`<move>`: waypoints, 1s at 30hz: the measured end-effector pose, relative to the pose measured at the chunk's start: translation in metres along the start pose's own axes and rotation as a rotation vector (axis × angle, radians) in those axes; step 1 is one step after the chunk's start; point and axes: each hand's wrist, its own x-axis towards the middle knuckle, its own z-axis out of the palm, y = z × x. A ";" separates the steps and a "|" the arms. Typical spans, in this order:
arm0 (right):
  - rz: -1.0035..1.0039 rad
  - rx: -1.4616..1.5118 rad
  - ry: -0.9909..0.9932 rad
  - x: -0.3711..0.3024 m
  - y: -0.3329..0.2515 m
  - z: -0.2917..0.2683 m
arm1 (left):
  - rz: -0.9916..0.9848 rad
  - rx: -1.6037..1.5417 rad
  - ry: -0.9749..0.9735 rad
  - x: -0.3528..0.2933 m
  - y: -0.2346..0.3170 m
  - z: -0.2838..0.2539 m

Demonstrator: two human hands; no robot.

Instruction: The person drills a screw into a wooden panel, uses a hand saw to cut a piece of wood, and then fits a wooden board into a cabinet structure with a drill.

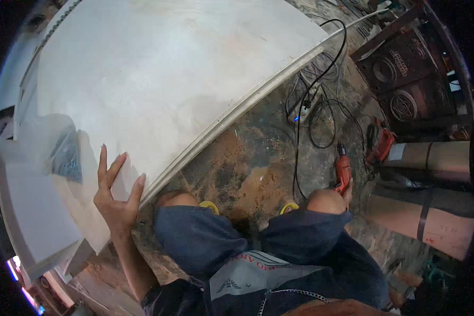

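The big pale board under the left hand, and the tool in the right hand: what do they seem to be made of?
The board looks like plywood, unfinished and matte: pale faint grain, and thin layers along its edge. The drill seems to have an orange plastic body; its front part is too small to judge. The left hand touches the board; the right hand holds the drill.

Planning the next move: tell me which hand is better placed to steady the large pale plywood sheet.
Left. The left hand already rests open at the large pale plywood sheet's edge; the right hand is down at the orange power drill.

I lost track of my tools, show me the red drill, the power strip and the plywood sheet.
red drill (pixel 343 171), head view, on its body.
power strip (pixel 303 109), head view, on its white casing.
plywood sheet (pixel 168 79), head view, on its bare face.
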 end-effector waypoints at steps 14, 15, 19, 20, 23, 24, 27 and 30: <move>-1.505 0.251 0.055 -0.183 -0.266 0.253 | 0.475 0.003 -0.023 0.136 0.008 0.088; -1.582 0.367 0.027 -0.213 -0.282 0.278 | 0.519 -0.021 0.025 0.141 0.008 0.090; -2.109 0.710 -0.503 -0.288 -0.286 0.418 | 0.387 -0.165 -0.095 0.141 0.003 0.093; -2.019 0.274 -0.544 -0.291 -0.265 0.437 | 0.263 -0.263 -0.180 0.140 0.012 0.084; -1.980 -0.126 -0.731 -0.341 -0.268 0.434 | 0.420 -0.253 -0.060 0.139 0.009 0.077; -1.912 -0.164 -0.784 -0.336 -0.271 0.434 | 0.411 -0.245 -0.051 0.139 0.007 0.077; -1.974 -0.239 -0.838 -0.343 -0.273 0.433 | 0.405 -0.359 -0.006 0.133 0.000 0.063; -1.935 -0.268 -0.972 -0.336 -0.260 0.431 | 0.344 -0.324 -0.157 0.088 -0.031 0.039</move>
